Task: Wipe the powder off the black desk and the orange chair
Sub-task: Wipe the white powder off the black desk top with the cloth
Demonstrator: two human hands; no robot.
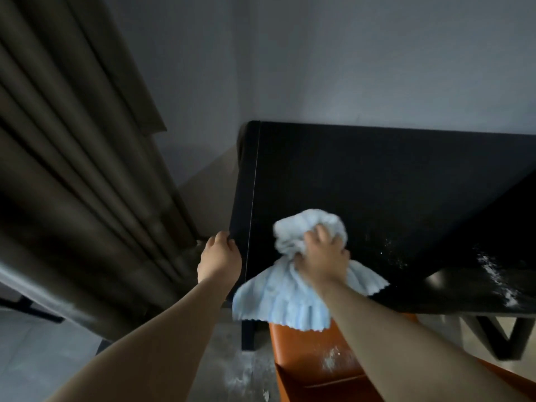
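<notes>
With the left hand (219, 256) curled round the black worktop (391, 181) corner and the right hand (322, 256) bunching the blue cloth (290, 291) at 6 o'clock, I'd drag firmly toward the powder streak (497, 281) at 4 o'clock, then tackle the orange chair (310, 372) below.

I count one black desk (377, 181) in front of me; one orange chair (307, 358) below it; one pale blue cloth (278, 291); two hands of mine, my left hand (219, 256) and my right hand (322, 256); three patches of white powder, one on the desk (497, 278), one on the chair (330, 358), one on the floor (240, 375); one brown curtain (72, 169).
</notes>
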